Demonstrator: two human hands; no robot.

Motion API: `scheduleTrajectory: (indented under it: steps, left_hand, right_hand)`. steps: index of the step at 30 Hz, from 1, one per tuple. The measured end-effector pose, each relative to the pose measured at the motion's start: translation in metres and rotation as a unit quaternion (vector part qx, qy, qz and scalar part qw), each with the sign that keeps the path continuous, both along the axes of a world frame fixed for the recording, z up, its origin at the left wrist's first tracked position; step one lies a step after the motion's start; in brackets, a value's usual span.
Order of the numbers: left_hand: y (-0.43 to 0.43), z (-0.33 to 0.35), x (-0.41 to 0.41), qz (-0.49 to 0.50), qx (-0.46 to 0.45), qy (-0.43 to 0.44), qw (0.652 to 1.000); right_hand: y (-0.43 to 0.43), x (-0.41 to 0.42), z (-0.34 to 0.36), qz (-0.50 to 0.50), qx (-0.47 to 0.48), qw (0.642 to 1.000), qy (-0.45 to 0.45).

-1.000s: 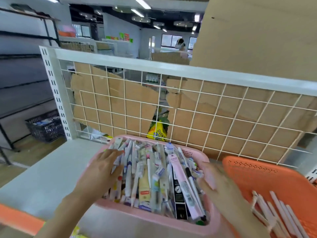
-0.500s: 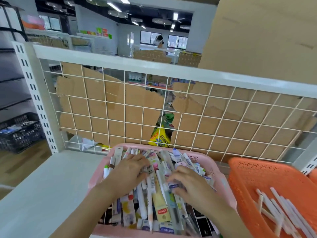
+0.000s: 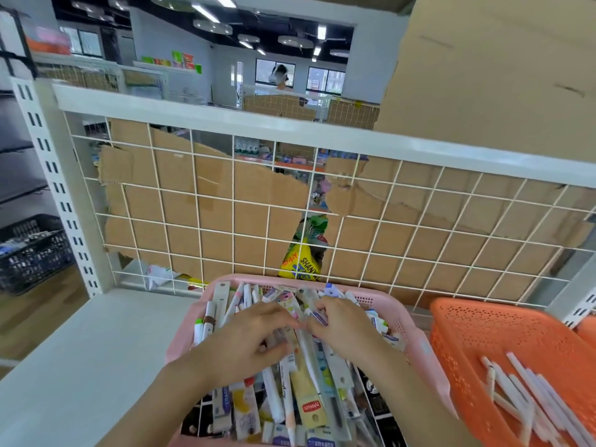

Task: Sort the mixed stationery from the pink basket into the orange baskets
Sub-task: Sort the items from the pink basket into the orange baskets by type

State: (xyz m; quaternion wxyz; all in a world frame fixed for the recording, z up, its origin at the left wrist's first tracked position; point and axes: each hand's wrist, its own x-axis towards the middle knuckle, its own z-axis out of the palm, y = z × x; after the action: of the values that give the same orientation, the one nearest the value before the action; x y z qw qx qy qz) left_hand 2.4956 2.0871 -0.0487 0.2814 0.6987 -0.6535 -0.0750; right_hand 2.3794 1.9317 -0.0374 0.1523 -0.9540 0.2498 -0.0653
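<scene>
The left hand (image 3: 245, 343) and right hand (image 3: 345, 330) were curled among packaged pens (image 3: 271, 395) beneath them, hold unconfirmed; one type was best isolated.

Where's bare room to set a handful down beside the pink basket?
Bare shelf left of the pink basket, out to the grid. In the orange basket, the far half beyond the pens is free. Pink basket is packed, with left hand and right hand in it.

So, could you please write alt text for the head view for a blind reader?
A left hand and right hand reach into a pink basket full of packaged stationery; an orange basket with white pens sits beside it.
</scene>
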Motion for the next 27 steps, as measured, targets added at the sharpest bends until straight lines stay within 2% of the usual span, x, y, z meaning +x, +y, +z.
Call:
scheduleTrajectory:
  steps: [3, 5, 8, 13, 17, 21, 27]
  left_hand:
    - [-0.001, -0.008, -0.007, -0.011, 0.055, -0.076, 0.996]
    - [-0.003, -0.011, -0.009, 0.004, 0.046, -0.098, 0.994]
    - [-0.006, -0.012, -0.010, 0.010, 0.020, -0.084, 0.996]
    - [-0.004, -0.012, -0.008, 0.013, -0.013, -0.044, 0.999]
    - [-0.002, -0.005, -0.008, 0.039, -0.040, -0.023, 0.998]
    - [-0.004, 0.002, -0.013, 0.050, -0.059, -0.004, 0.997]
    - [-0.016, 0.009, -0.031, 0.046, -0.102, -0.041, 0.993]
  right_hand:
    - [0.001, 0.005, 0.000, 0.000, -0.002, 1.000, 0.031]
    - [0.003, 0.004, 0.002, 0.006, 0.005, 0.999, 0.034]
    - [0.006, 0.002, 0.006, 0.003, 0.017, 1.000, 0.018]
    - [0.005, -0.016, 0.016, -0.009, -0.002, 0.998, -0.062]
    - [-0.005, -0.047, 0.025, -0.012, -0.043, 0.992, -0.117]
    - [-0.015, -0.085, 0.027, -0.039, -0.046, 0.990, -0.125]
    - [-0.022, -0.159, 0.027, -0.123, -0.061, 0.980, -0.148]
